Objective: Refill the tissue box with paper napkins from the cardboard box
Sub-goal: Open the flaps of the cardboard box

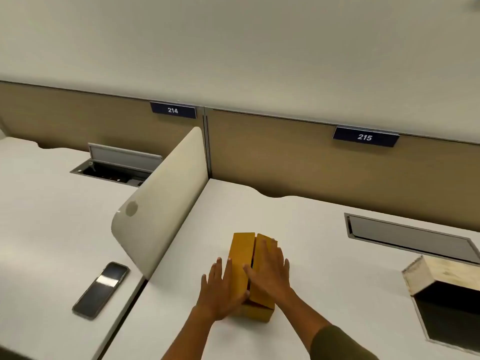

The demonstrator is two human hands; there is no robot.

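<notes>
A small yellow-brown cardboard box (242,252) stands on the white desk (311,245) in front of me, its two top flaps nearly shut with a dark slit between them. My left hand (220,289) lies flat with spread fingers on the left flap. My right hand (270,268) lies flat on the right flap. At the right edge of the view sits the tissue box (446,281), pale with a speckled surface, its dark inside showing. No napkins are visible.
A curved cream divider (161,203) separates this desk from the left one, where a dark phone (101,289) lies and a cable hatch (117,165) stands open. A shut grey hatch (407,236) is set in my desk. Tan partitions carry labels 214 and 215.
</notes>
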